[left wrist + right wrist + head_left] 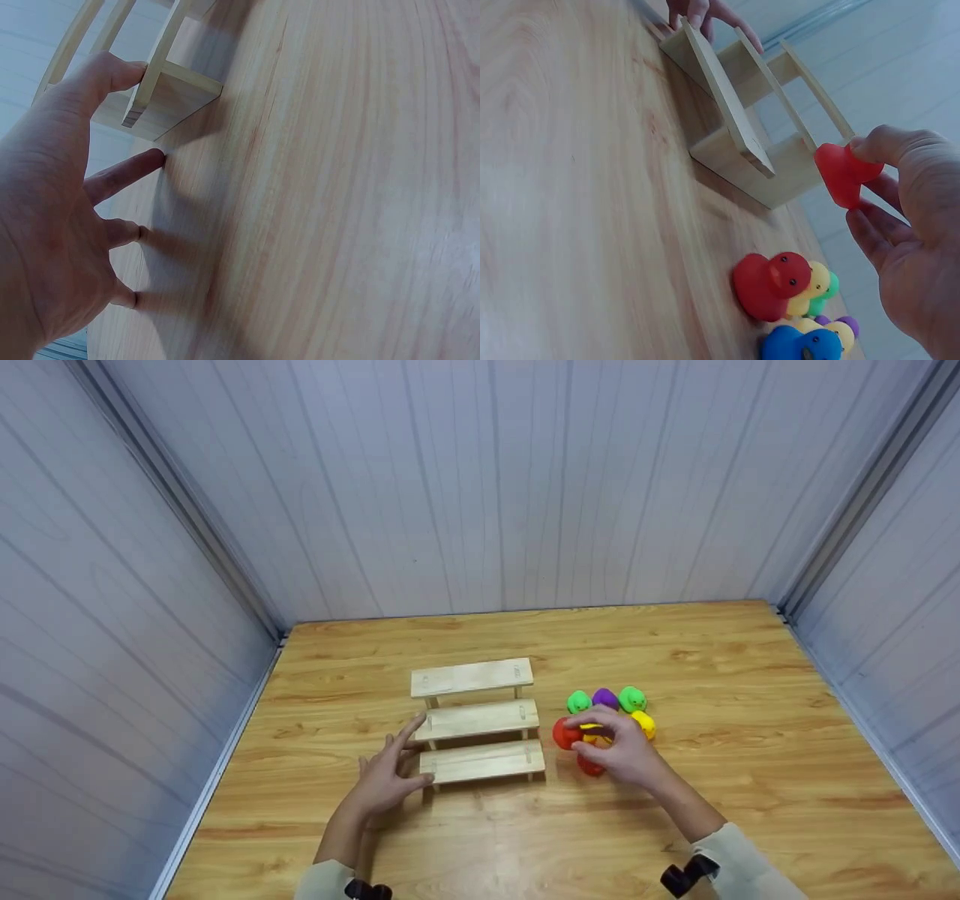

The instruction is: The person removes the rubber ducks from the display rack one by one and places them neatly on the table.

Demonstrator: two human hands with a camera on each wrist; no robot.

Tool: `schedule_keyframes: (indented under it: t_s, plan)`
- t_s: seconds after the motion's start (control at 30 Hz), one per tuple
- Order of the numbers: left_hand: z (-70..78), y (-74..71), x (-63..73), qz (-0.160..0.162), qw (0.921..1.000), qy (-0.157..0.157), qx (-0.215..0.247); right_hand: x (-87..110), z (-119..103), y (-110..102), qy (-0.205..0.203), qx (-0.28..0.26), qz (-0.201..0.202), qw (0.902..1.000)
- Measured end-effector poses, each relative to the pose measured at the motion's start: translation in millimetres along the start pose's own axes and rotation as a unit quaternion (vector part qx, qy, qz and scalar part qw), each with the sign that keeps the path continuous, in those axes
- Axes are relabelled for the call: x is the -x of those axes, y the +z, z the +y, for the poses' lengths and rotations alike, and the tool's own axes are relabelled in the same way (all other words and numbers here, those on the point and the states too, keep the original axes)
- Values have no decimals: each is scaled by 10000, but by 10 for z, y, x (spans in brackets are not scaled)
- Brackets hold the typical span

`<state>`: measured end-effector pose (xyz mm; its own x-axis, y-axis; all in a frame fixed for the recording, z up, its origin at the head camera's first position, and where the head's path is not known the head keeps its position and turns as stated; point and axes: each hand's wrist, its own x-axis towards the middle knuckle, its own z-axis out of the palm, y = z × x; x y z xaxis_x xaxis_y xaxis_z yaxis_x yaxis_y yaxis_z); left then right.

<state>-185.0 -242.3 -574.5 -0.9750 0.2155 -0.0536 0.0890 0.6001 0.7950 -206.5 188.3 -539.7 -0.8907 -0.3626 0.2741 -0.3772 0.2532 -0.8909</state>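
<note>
A three-step wooden display stand stands on the table. At its left end is my left hand, fingers spread. In the left wrist view the thumb touches the lowest board, while the other fingers reach down toward the tabletop. My right hand pinches a red rubber duck between thumb and fingers, raised just right of the stand. Below that hand, another red duck and a blue duck sit on the table; the hand partly hides the group in the head view.
Green ducks, a purple duck and a yellow duck cluster right of the stand. The wood-grain table meets pale panel walls at the back and both sides.
</note>
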Motion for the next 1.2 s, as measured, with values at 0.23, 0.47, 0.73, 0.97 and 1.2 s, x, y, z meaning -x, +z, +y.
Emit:
schedule_keyframes:
  t_s: [0.23, 0.47, 0.73, 0.97, 1.2]
  plan:
    - [12, 18, 13, 8, 10000, -9, 4, 67, -13, -215, 215, 356, 99, 9991]
    - [20, 16, 24, -8, 10000, -16, 23, 102, 6, -412, 328, 640, 202, 9972]
    - [23, 29, -8, -10, 9999, 12, -140, 161, 39, -630, 179, 718, 381, 9965]
    - [21, 30, -14, -13, 9998, -57, -178, 219, 96, -796, 260, 979, 351, 9942]
    - [20, 19, -13, 35, 9999, -35, -147, 269, 162, -908, 187, 896, 312, 9953]
